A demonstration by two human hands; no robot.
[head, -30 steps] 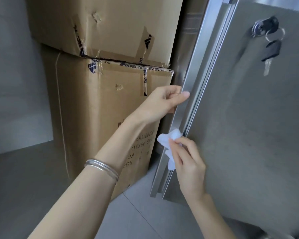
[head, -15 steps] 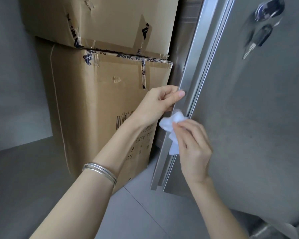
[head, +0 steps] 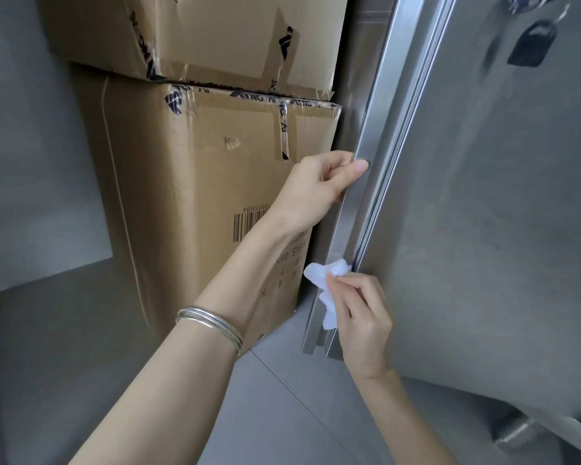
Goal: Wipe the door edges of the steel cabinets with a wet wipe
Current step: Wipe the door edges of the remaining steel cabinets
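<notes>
Nearest, the right hand (head: 359, 317) is pinching the wet wipe (head: 327, 285), fingers (head: 346, 280) clamped on it, pressing it into the door edge (head: 366, 209) low down — the bunched cloth is reaching the groove. Above those fingers, the left hand (head: 319, 189) is gripping the same edge, likely steadying the door. Beyond that hand, cardboard boxes (head: 215, 162) are standing stacked.

The scene is viewed from head height, downward and close, toward the door edge (head: 366, 209) at one o'clock.
</notes>
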